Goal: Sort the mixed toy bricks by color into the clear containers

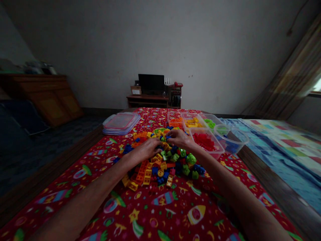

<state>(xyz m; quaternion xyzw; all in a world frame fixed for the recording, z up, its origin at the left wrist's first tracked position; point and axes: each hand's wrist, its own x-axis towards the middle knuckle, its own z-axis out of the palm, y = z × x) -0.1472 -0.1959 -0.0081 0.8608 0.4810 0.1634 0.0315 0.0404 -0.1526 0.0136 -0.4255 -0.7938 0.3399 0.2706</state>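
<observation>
The room is dim, with daylight from the window (317,87) at far right brightening the curtain (297,68) beside it, the floor (75,135) at left in deep shadow, the wide lens tilting the cabinet (46,102) and stretching the forearms (100,192), and the cabinet-top clutter (37,68) blurrier than the bricks (141,171).

Toy bricks (163,165) — yellow, orange, green, blue — lie heaped on red cloth (150,214).
</observation>
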